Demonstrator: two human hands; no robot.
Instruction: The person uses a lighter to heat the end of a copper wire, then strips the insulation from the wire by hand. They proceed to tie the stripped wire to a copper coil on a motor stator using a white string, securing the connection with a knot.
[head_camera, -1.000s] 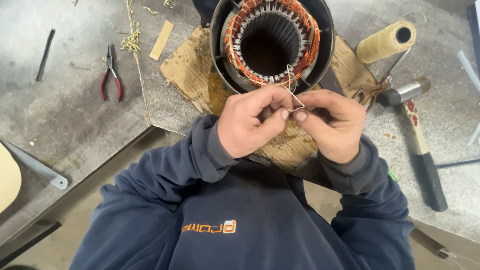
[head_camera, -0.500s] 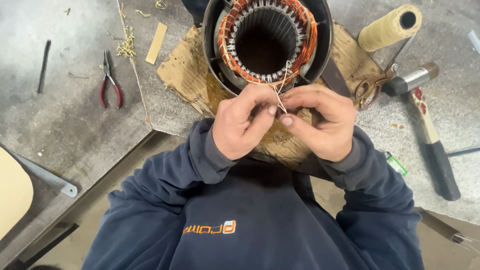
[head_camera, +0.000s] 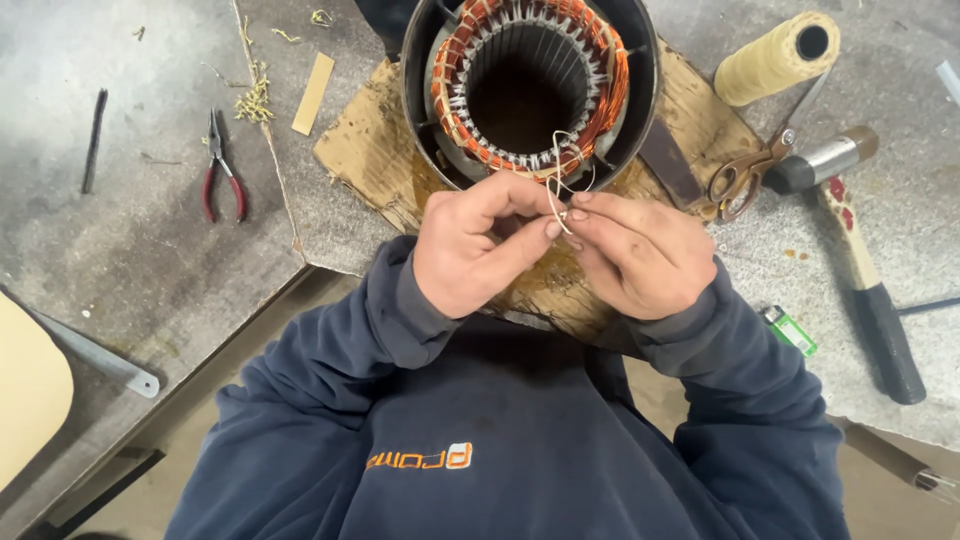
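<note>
A motor stator (head_camera: 530, 85) with copper windings in a dark round housing stands on a piece of worn cardboard (head_camera: 380, 150). Just in front of its near rim my left hand (head_camera: 480, 245) and my right hand (head_camera: 640, 255) meet, fingertips together. Both pinch a thin pale cord (head_camera: 558, 190) that loops up to the winding at the near edge. My dark blue sleeves fill the lower part of the view.
Red-handled pliers (head_camera: 222, 175) and a thin dark rod (head_camera: 93, 140) lie at the left. A spool of pale twine (head_camera: 775, 60), scissors (head_camera: 745, 175), a hammer (head_camera: 850, 240) and a green lighter (head_camera: 790, 330) lie at the right. A small wooden strip (head_camera: 314, 92) sits behind the cardboard.
The view has shifted slightly. My fingers have worked the cord, and the small loop near the winding's rim has changed shape. Both hands stay at the near rim.
</note>
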